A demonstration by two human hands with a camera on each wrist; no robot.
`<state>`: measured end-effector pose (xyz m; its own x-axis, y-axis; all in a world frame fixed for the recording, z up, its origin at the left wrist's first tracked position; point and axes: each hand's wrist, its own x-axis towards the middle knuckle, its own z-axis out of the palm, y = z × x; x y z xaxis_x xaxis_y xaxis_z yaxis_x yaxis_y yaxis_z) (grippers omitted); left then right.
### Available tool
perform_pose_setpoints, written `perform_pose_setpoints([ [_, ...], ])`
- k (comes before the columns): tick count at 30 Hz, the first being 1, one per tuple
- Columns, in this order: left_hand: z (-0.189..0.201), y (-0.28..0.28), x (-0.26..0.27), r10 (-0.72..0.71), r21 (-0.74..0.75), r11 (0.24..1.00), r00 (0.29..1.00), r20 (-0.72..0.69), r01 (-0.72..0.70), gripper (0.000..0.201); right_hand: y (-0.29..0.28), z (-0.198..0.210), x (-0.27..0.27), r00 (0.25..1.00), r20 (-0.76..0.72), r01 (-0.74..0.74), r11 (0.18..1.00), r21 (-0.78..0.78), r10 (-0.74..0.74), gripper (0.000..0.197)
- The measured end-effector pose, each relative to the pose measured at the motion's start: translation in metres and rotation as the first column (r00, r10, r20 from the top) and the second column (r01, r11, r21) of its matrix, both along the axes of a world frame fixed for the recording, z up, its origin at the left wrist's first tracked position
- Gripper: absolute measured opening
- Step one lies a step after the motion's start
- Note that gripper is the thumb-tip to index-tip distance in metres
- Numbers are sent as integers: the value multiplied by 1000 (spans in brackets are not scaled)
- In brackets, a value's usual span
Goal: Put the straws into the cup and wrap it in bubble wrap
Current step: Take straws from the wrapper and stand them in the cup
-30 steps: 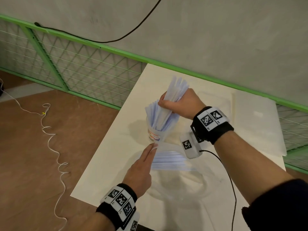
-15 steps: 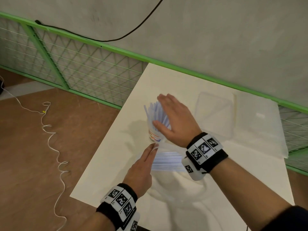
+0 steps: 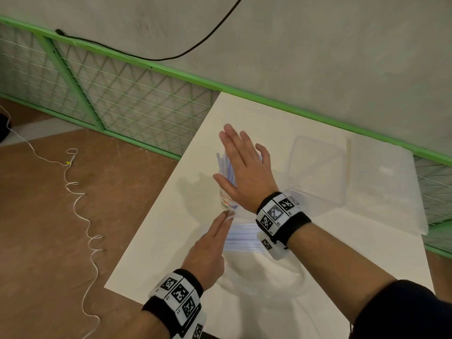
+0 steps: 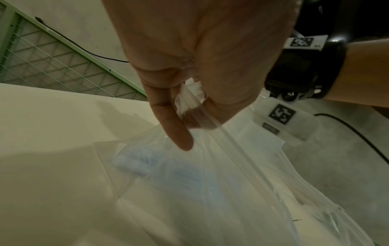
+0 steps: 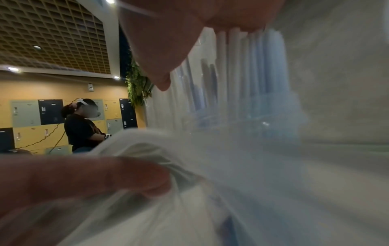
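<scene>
A clear cup with a coloured print stands near the left edge of the white table. A bundle of white and pale blue straws stands upright in it. My right hand lies flat on the straw tops with straight fingers; in the right wrist view the palm touches the straws. My left hand pinches the rim of a clear plastic bag beside the cup. More straws lie inside that bag. Bubble wrap sheets lie at the back right.
A clear plastic tray lies behind my right wrist. A green mesh fence runs behind and to the left of the table, and a white cable trails on the brown floor. Another person sits far off.
My right hand has let go of the straw bundle, opened flat and settled on its top. The straws sit lower in the cup. My left hand has held still on the bag.
</scene>
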<state>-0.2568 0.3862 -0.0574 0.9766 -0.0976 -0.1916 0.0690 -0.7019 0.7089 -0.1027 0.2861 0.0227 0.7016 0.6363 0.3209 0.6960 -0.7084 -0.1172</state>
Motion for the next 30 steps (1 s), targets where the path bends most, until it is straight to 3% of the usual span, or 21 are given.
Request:
perform_pose_setpoints([
  [4, 2, 0, 0, -6, -3, 1000, 1000, 4, 6, 99, 12, -9, 4, 999, 25, -30, 978, -204, 36, 52],
  [9, 9, -1, 1, 12, -5, 1000, 1000, -16, -12, 97, 10, -7, 11, 998, 38, 59, 988, -139, -54, 40],
  [16, 6, -2, 4, 4, 8, 1000, 1000, -19, -4, 97, 7, 8, 16, 974, -161, 110, 952, -284, -161, 41],
  [18, 7, -3, 5, -6, 6, 1000, 1000, -17, 6, 96, 4, 16, 12, 974, -181, 92, 971, -220, -134, 47],
  [20, 10, -4, 6, -1, 12, 1000, 999, -34, 1, 94, -1, 30, -3, 990, -128, 44, 998, -50, -50, 42],
  [23, 15, -6, 9, 27, 25, 999, 995, -91, -24, 92, -20, 29, -45, 985, -75, -142, 977, 158, 155, 33],
  [25, 14, -6, 10, 25, 0, 1000, 994, -102, -25, 91, -37, 10, -79, 952, -262, -158, 987, 30, 161, 29],
  [27, 10, -7, 12, -13, -44, 999, 996, -89, 10, 99, -54, -28, -99, 881, -473, -131, 970, -205, 19, 29],
  [30, 8, -16, 14, -66, -76, 995, 993, -97, 59, 103, -76, -87, -108, 868, -475, -64, 916, -396, -145, 50],
])
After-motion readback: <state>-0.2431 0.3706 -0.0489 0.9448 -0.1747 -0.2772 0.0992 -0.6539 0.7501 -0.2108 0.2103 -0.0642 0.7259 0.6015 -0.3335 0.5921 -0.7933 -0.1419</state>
